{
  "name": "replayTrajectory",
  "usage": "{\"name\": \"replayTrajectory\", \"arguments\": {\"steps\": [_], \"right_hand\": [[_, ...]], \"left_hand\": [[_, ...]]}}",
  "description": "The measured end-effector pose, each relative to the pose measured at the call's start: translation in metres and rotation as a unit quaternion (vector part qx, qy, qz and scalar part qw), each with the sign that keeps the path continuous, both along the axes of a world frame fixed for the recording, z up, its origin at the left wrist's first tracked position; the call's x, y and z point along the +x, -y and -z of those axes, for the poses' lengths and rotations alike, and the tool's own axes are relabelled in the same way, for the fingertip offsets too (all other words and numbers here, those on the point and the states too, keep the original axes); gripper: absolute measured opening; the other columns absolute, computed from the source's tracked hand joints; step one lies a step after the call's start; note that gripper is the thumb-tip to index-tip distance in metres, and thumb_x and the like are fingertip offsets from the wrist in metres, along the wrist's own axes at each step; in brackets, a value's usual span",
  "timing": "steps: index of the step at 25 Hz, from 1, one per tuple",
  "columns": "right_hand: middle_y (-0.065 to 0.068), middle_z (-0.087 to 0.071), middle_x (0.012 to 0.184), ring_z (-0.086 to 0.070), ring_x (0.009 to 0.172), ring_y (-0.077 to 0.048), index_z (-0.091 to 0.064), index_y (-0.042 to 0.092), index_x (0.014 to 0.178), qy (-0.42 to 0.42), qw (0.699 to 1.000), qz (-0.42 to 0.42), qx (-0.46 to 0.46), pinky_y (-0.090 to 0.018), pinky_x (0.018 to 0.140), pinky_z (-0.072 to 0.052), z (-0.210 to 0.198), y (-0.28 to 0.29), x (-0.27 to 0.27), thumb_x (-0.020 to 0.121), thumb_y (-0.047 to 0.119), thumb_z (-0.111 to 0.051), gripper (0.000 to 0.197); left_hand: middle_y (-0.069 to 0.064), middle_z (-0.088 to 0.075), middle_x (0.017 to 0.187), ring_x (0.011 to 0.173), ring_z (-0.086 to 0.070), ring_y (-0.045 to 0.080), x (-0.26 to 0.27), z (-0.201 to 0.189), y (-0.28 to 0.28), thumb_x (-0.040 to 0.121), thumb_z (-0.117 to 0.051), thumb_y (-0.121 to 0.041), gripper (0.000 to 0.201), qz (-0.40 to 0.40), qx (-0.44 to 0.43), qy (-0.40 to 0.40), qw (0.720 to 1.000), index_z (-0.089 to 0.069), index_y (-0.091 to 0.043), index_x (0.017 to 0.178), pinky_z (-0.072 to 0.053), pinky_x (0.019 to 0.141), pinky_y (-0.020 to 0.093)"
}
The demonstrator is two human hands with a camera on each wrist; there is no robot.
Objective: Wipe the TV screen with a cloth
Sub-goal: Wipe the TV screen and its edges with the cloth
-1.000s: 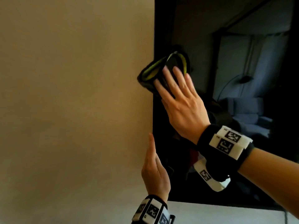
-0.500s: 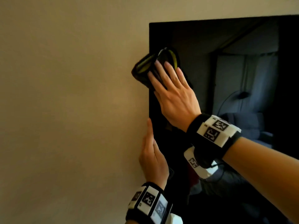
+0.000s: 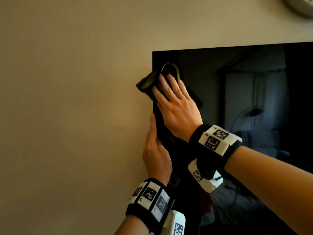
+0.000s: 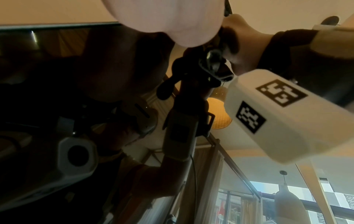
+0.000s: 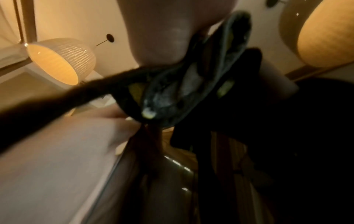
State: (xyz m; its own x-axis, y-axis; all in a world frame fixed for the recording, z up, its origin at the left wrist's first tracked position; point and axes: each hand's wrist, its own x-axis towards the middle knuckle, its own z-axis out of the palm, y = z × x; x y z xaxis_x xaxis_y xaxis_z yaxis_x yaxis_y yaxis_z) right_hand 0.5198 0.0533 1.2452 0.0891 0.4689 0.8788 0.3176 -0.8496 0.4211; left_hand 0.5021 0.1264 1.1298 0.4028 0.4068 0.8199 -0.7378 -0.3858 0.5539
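A black TV screen [image 3: 254,92] hangs on a beige wall, its top left corner in the head view. A dark cloth [image 3: 149,80] with a yellow-green rim lies against that corner and sticks out past the screen's left edge. My right hand [image 3: 171,92] presses the cloth flat against the glass with straight fingers. Lower down, my left hand [image 3: 153,133] rests with straight fingers along the screen's left edge. In the right wrist view the cloth [image 5: 191,84] bunches under my palm. The left wrist view shows the glass [image 4: 47,75] and my right wristband reflected.
Bare beige wall [image 3: 67,116] fills the left and top of the head view. A pale round object [image 3: 301,5] hangs at the top right corner. The screen mirrors a room with a sofa and a lamp. A lit lampshade [image 5: 61,60] shows in the right wrist view.
My right hand has slid the cloth upward along the screen's left edge to near the top corner. My left hand stayed on the edge. The head view has tilted up.
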Motion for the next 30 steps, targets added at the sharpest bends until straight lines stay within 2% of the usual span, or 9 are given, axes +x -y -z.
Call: {"name": "replayTrajectory", "arguments": {"steps": [3, 7, 12, 16, 19, 21, 25, 28, 30], "right_hand": [[-0.01, -0.018, 0.156, -0.013, 0.144, -0.03, -0.023, 0.016, 0.148, -0.003, 0.999, 0.004, 0.038, -0.046, 0.118, -0.011, -0.025, 0.001, 0.002, 0.098, 0.029, -0.033, 0.053], [-0.009, -0.016, 0.157, -0.01, 0.144, -0.03, -0.022, 0.017, 0.148, 0.0, 0.999, 0.0, 0.033, -0.045, 0.118, -0.005, -0.042, -0.012, -0.001, 0.097, 0.026, -0.035, 0.054], [-0.008, -0.011, 0.158, -0.007, 0.145, -0.03, -0.012, 0.019, 0.15, -0.011, 0.998, 0.004, 0.064, -0.043, 0.117, 0.0, -0.068, -0.014, -0.002, 0.099, 0.029, -0.03, 0.056], [-0.012, -0.012, 0.157, -0.008, 0.145, -0.029, -0.011, 0.018, 0.15, -0.016, 0.998, 0.018, 0.062, -0.042, 0.117, -0.003, -0.071, 0.006, 0.002, 0.101, 0.033, -0.027, 0.054], [-0.014, -0.015, 0.156, -0.011, 0.144, -0.03, -0.015, 0.016, 0.15, -0.004, 0.997, 0.01, 0.078, -0.042, 0.117, -0.006, -0.074, 0.038, 0.002, 0.099, 0.036, -0.021, 0.055], [-0.014, -0.017, 0.156, -0.013, 0.144, -0.03, -0.018, 0.016, 0.149, 0.004, 0.997, 0.003, 0.08, -0.042, 0.117, -0.008, -0.073, 0.061, 0.002, 0.095, 0.04, -0.011, 0.06], [-0.012, -0.016, 0.156, -0.011, 0.144, -0.032, -0.018, 0.018, 0.149, -0.004, 0.995, 0.0, 0.095, -0.043, 0.116, -0.006, -0.069, 0.081, 0.0, 0.094, 0.039, -0.01, 0.06], [-0.009, -0.02, 0.156, -0.016, 0.143, -0.031, -0.022, 0.02, 0.148, 0.017, 0.999, 0.004, 0.029, -0.046, 0.117, -0.012, -0.066, 0.087, 0.005, 0.095, 0.034, -0.019, 0.055], [-0.011, -0.028, 0.153, -0.022, 0.141, -0.031, -0.028, 0.018, 0.147, 0.028, 0.997, 0.005, 0.069, -0.046, 0.116, -0.016, -0.075, 0.11, 0.01, 0.097, 0.03, -0.028, 0.051]], "left_hand": [[-0.029, -0.033, 0.142, 0.121, -0.026, -0.033, 0.002, -0.004, 0.002, 0.104, -0.029, -0.008, 0.052, -0.007, -0.008, 0.013, 1.0, -0.032, -0.029, 0.151, -0.023, 0.099, -0.005], [-0.037, -0.037, 0.129, 0.112, -0.034, -0.034, 0.004, -0.021, 0.0, 0.105, -0.033, -0.012, 0.05, -0.032, 0.007, 0.037, 0.999, -0.03, -0.029, 0.152, -0.028, 0.092, -0.005], [-0.013, -0.055, 0.138, 0.12, -0.053, -0.005, 0.01, -0.054, -0.007, 0.102, -0.051, -0.02, 0.066, -0.068, 0.034, 0.031, 0.997, -0.016, -0.061, 0.141, -0.042, 0.097, 0.009], [-0.025, -0.042, 0.139, 0.116, -0.036, -0.029, 0.013, -0.07, -0.004, 0.106, -0.036, -0.016, 0.049, -0.061, 0.014, 0.045, 0.997, -0.031, -0.033, 0.152, -0.028, 0.094, -0.004], [-0.004, -0.019, 0.163, 0.148, -0.02, 0.007, 0.011, -0.07, 0.013, 0.106, -0.031, -0.015, 0.052, -0.166, 0.086, 0.052, 0.981, -0.021, -0.024, 0.156, -0.016, 0.12, 0.024], [0.002, -0.008, 0.165, 0.152, -0.005, 0.022, 0.012, -0.068, 0.025, 0.105, -0.033, -0.019, 0.055, -0.237, 0.154, 0.033, 0.959, -0.017, -0.025, 0.157, -0.005, 0.122, 0.038], [0.005, -0.009, 0.165, 0.152, 0.0, 0.028, 0.013, -0.06, 0.038, 0.101, -0.032, -0.04, 0.058, -0.28, 0.222, 0.016, 0.934, -0.02, -0.03, 0.156, -0.003, 0.121, 0.046], [0.008, -0.011, 0.165, 0.151, -0.005, 0.032, 0.017, -0.054, 0.038, 0.101, -0.03, -0.048, 0.06, -0.34, 0.256, 0.002, 0.905, -0.02, -0.029, 0.157, -0.009, 0.121, 0.048], [0.008, -0.012, 0.165, 0.151, -0.007, 0.031, 0.018, -0.053, 0.036, 0.101, -0.028, -0.051, 0.061, -0.35, 0.263, -0.004, 0.899, -0.019, -0.029, 0.157, -0.012, 0.122, 0.047]]}}
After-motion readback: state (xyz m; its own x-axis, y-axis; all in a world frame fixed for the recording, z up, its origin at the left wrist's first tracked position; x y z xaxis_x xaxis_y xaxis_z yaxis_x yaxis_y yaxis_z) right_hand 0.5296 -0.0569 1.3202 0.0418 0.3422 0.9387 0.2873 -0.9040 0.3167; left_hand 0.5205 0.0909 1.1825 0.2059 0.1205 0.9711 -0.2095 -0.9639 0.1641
